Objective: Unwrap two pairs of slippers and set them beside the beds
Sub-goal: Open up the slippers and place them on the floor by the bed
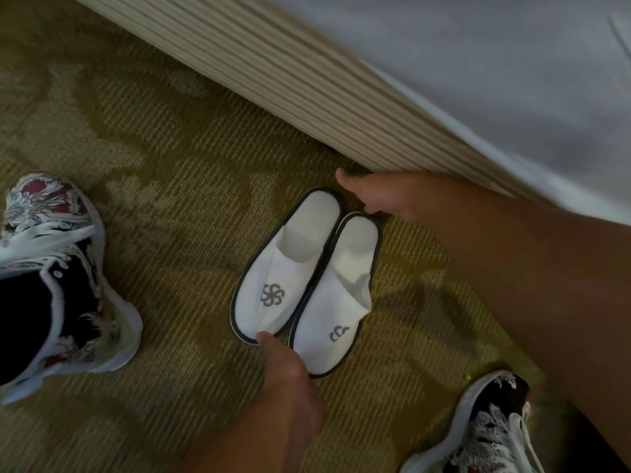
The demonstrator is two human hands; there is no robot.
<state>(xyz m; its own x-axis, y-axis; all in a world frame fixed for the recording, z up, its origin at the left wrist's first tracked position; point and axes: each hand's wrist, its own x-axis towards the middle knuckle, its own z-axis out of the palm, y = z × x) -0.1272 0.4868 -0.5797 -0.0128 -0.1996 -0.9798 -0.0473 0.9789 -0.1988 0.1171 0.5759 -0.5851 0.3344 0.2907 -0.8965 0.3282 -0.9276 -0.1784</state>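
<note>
Two white slippers with dark trim and a grey logo lie side by side on the carpet, close to the bed's striped base (307, 80). The left slipper (290, 264) and the right slipper (341, 302) touch along their inner edges, heels toward the bed. My left hand (290, 373) is at the toe ends, its thumb resting on the left slipper's toe; its fingers are hidden. My right hand (375, 196) reaches to the heel ends, fingertips touching the right slipper's heel, thumb stretched out. No wrapping is visible.
White bedding (478, 63) hangs over the striped base at the upper right. My patterned sneakers stand on the olive carpet (170, 165), one at the left (61, 285) and one at the lower right (485, 428).
</note>
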